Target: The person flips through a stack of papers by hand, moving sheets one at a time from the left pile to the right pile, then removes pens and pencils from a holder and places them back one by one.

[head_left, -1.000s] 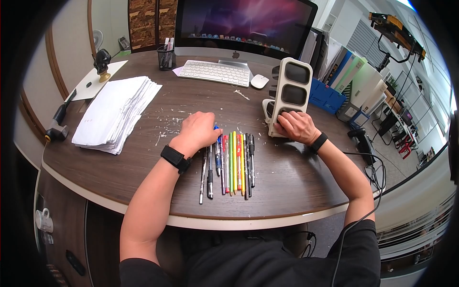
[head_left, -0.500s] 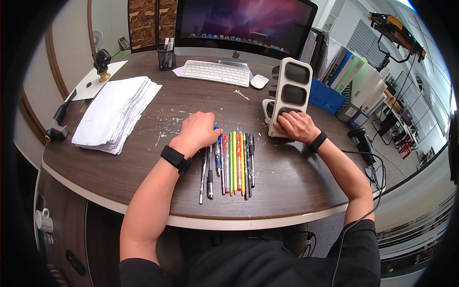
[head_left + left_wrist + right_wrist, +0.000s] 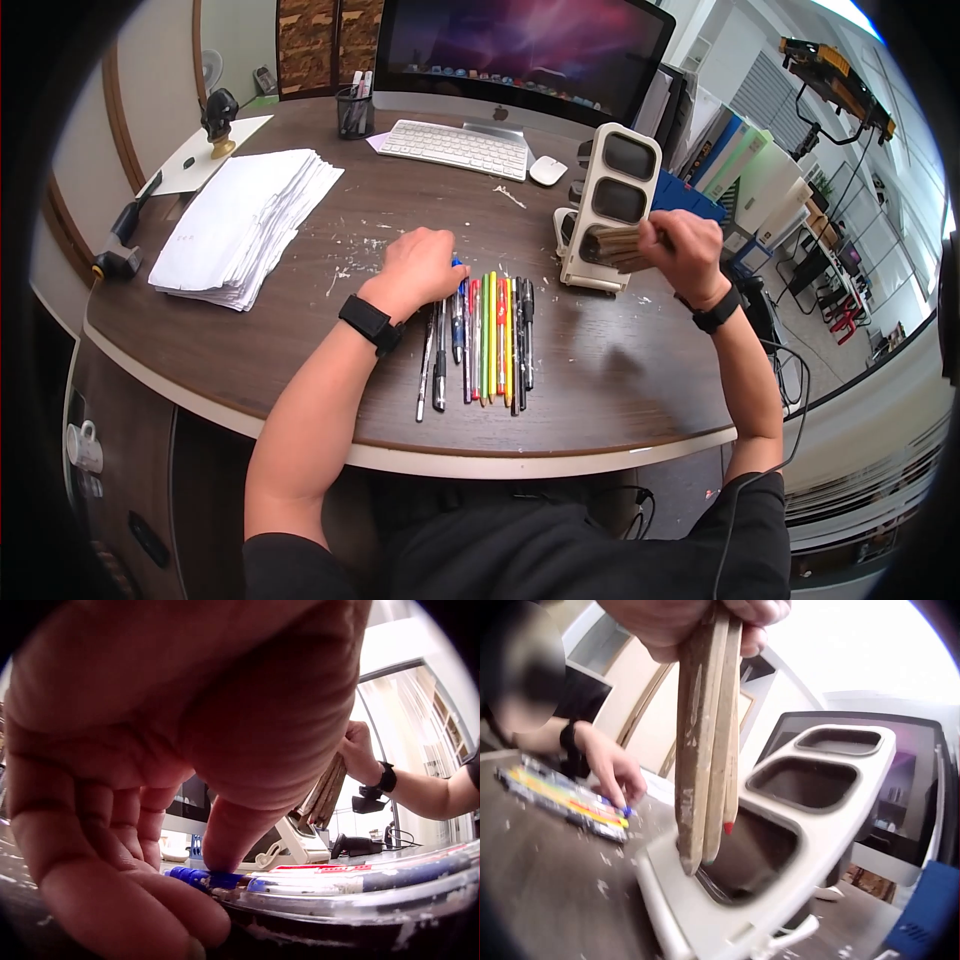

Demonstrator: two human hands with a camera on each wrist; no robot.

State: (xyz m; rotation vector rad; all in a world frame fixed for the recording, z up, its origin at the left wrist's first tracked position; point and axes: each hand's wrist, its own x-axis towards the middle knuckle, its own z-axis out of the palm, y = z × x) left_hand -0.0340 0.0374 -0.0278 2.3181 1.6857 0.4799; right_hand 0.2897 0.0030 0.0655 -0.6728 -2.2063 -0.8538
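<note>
My right hand grips a bundle of wooden pencils, one with a red tip. The pencils point down and overlap the nearest opening of a cream holder with three dark compartments. In the right wrist view their tips hang over that opening's near edge. My left hand rests on the desk at the far end of a row of pens and pencils. Its thumb and curled index finger pinch the blue end of a pen, which lies beside the others.
A stack of paper lies at the left. Behind are a mesh pen cup, a keyboard, a mouse and a monitor. White scraps are strewn over the desk. Folders and a blue rack stand at the right.
The right hand has risen and drawn back to the right from the holder's nearest compartment, and the wooden pencils now show in it. The left hand has stayed at the blue pen.
</note>
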